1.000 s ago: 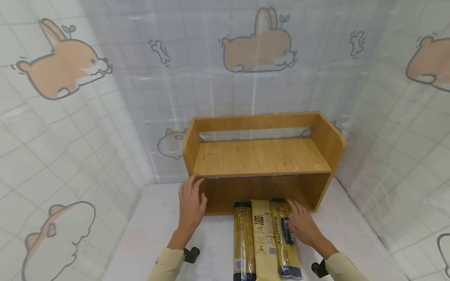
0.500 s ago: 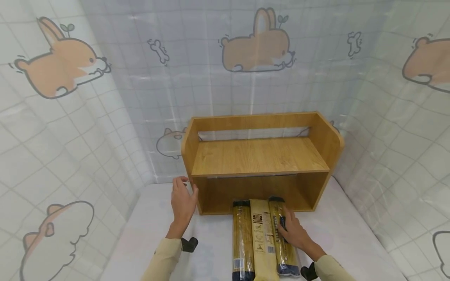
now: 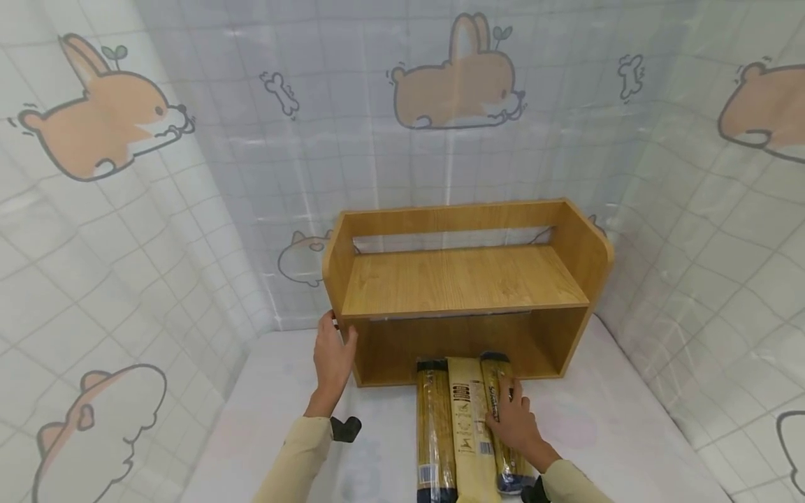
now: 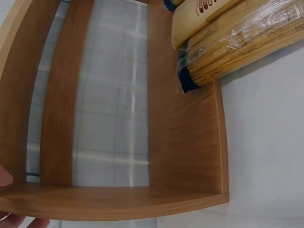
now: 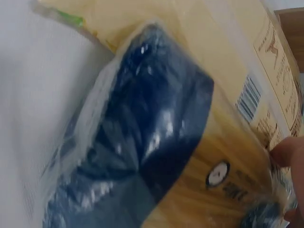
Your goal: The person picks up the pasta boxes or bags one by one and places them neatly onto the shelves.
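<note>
In the head view my left hand (image 3: 333, 358) holds the left side panel of a two-tier wooden shelf (image 3: 465, 279). The left wrist view has the thumb (image 4: 4, 176) inside the panel and fingertips (image 4: 38, 222) outside it. My right hand (image 3: 518, 423) grips the rightmost spaghetti pack (image 3: 493, 367) from above, thumb on its left side. That pack's dark blue end (image 5: 156, 123) fills much of the right wrist view. Beside it lie a cream-coloured pack (image 3: 465, 419) and another spaghetti pack (image 3: 435, 419), far ends at the lower compartment's opening.
A white cloth (image 3: 383, 447) covers the table under the packs. Behind the shelf and along both sides hang tile-patterned sheets (image 3: 339, 154) with cartoon animals. A dark strap piece (image 3: 346, 429) sits at my left wrist.
My left hand has shifted from the shelf's front corner to around its side panel. The right hand has moved left from the pack's right edge and now grips across it.
</note>
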`<state>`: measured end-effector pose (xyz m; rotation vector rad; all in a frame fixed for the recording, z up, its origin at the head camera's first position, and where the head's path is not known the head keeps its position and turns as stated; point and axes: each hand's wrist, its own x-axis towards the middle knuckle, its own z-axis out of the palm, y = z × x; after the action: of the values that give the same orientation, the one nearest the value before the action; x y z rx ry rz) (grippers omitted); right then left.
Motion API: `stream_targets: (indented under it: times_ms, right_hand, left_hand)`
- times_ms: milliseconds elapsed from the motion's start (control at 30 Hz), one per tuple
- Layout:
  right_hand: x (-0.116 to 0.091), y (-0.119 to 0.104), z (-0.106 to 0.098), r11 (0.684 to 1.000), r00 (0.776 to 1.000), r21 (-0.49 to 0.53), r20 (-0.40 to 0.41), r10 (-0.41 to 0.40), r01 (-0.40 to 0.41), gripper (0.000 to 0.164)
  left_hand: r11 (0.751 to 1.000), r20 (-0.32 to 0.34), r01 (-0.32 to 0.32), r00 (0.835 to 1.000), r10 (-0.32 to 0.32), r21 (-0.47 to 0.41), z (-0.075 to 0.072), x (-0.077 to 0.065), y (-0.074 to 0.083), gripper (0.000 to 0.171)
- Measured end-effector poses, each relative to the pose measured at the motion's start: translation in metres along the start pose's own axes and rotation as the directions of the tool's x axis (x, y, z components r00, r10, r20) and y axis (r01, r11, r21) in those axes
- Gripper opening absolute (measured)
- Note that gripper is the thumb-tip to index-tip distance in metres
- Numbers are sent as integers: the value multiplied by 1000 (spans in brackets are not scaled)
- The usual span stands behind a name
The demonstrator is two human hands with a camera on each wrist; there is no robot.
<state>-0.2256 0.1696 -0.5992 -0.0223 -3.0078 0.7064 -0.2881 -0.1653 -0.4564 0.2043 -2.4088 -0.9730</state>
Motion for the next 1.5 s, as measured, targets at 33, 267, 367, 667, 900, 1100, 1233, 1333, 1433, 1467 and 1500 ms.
stream_targets:
  times_ms: [33, 267, 367, 667, 900, 1100, 1233, 1333, 1433, 1467, 1500]
  right_hand:
    - [0, -1, 1, 1000, 1000, -17, 0, 5, -5, 82]
    - [1, -1, 5, 998, 999, -55, 6, 43, -42, 78]
    - [2, -2, 8, 994, 998, -95, 30, 56, -53, 76]
    - [1, -5, 7, 994, 993, -64, 70, 96, -92, 76]
    - [5, -4, 11, 996, 995, 1, 41, 91, -91, 77]
    - [5, -1, 14, 990, 992, 89, 75, 101, -108, 80]
    - [5, 2, 12, 985, 995, 149, 74, 72, -83, 80]
    - [5, 4, 8, 982, 998, 179, 55, 42, -51, 81]
    - [3, 6, 5, 984, 1000, 180, 26, 13, -18, 82]
    - [2, 7, 5, 985, 1000, 170, 17, 7, -10, 81]
    - [1, 8, 4, 986, 1000, 166, 5, 0, 0, 81]
  left_hand:
    - [1000, 3, 0, 1000, 0, 0, 1, 1, 1, 50]
    - [1000, 26, 8, 1000, -8, -11, 5, 9, 6, 59]
    - [1000, 14, 16, 1000, -16, -10, 5, 11, 8, 57]
    - [1000, -9, 9, 1000, -10, -17, 6, 11, 8, 55]
    - [1000, -27, -11, 1000, 11, 2, 5, 12, 7, 52]
    - [999, -26, -31, 999, 31, 22, 7, 12, 2, 50]
    - [999, -19, -39, 999, 40, 26, 9, 12, -1, 51]
    - [998, -18, -44, 999, 45, 34, 9, 13, -1, 51]
    - [998, -22, -53, 998, 54, 37, 9, 13, -1, 50]
    - [997, -24, -60, 998, 61, 38, 9, 13, 0, 49]
    - [997, -24, -65, 998, 65, 37, 10, 12, -1, 49]
